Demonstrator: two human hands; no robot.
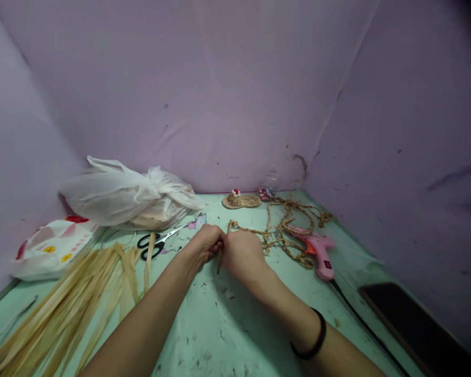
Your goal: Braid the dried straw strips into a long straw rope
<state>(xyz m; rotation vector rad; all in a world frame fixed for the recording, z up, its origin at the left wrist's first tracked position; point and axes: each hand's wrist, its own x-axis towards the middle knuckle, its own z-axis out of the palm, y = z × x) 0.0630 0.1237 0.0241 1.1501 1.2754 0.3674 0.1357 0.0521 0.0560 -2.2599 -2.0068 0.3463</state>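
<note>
My left hand [210, 240] and my right hand [241, 251] meet over the middle of the table, fingers pinched together. Both are closed on the end of a braided straw cord [251, 230], whose grip point is hidden by the fingers. A short loose straw end [220, 262] hangs below between the hands. Past my right hand the cord runs on into a loose, tangled heap of braid [294, 220]. Behind the hands lies a small woven straw slipper [245, 201] with red and white beads on it.
At left lie black-handled scissors [157, 245], long straw strips [70, 298], a tied white plastic bag [118, 196] and a white-and-red packet [57, 246]. A pink glue gun [322, 256] with a black cable and a dark phone [408, 319] are at right. Purple walls enclose the table.
</note>
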